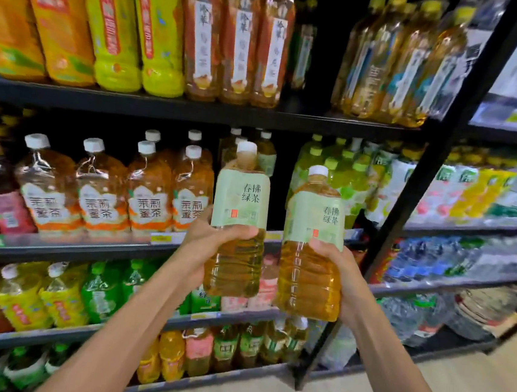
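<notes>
while both arms reach toward the drinks shelving, the left hand point(212, 238) grips a green tea bottle point(238, 222) around its middle, fingers curled just under the pale green label, and the right hand point(335, 266) grips a second green tea bottle point(311, 248) the same way. both bottles stand upright, side by side, held in the air before the middle shelf point(56, 247), just right of the jasmine honey tea bottles point(109, 191). white caps top both.
</notes>
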`<state>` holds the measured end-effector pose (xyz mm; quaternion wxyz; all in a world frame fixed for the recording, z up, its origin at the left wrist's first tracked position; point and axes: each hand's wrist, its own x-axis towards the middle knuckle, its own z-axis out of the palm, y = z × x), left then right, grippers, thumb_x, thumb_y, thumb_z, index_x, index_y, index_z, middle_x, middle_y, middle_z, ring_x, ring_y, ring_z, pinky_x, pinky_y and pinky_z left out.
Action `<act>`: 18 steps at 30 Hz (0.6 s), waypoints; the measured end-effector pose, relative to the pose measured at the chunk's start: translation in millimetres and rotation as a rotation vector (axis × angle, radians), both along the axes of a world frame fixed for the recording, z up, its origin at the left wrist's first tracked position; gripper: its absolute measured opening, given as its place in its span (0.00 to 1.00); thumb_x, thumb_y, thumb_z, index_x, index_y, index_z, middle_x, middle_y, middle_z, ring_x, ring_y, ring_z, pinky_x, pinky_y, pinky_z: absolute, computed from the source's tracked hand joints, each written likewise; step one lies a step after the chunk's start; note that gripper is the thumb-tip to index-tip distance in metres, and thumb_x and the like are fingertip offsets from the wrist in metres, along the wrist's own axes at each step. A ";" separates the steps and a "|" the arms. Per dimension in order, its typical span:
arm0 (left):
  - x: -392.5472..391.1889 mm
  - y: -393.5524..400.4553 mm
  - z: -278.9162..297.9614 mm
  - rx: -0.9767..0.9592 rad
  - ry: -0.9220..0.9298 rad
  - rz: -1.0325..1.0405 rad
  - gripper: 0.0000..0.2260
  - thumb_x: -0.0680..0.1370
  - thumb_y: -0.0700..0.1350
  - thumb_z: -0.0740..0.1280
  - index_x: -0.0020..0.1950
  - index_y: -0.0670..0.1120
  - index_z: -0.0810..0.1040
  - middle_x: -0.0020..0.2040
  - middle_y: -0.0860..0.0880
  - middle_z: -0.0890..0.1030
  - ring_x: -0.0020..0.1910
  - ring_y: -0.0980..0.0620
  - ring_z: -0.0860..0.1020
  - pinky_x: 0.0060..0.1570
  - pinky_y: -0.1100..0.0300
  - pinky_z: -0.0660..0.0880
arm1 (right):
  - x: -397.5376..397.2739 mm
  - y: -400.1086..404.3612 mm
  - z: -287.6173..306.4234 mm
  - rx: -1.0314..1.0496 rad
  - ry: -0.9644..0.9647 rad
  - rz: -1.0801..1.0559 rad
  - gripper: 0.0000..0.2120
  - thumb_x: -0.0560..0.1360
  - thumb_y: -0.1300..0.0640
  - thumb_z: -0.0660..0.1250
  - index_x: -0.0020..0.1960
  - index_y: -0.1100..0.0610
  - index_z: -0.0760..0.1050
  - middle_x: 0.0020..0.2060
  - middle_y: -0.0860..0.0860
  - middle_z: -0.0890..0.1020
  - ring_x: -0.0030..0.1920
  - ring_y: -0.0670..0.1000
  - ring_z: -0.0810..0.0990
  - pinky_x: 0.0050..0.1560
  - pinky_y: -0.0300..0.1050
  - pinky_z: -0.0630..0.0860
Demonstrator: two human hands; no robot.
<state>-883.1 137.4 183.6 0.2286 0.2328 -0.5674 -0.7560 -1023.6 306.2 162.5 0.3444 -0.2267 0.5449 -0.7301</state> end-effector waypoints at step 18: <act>-140.5 -37.4 -46.8 -0.304 0.126 0.210 0.33 0.58 0.44 0.78 0.62 0.48 0.74 0.53 0.49 0.83 0.50 0.54 0.82 0.44 0.62 0.78 | -132.6 -36.5 -42.2 -0.142 0.068 0.200 0.47 0.44 0.47 0.83 0.60 0.62 0.76 0.44 0.59 0.83 0.40 0.57 0.82 0.40 0.48 0.80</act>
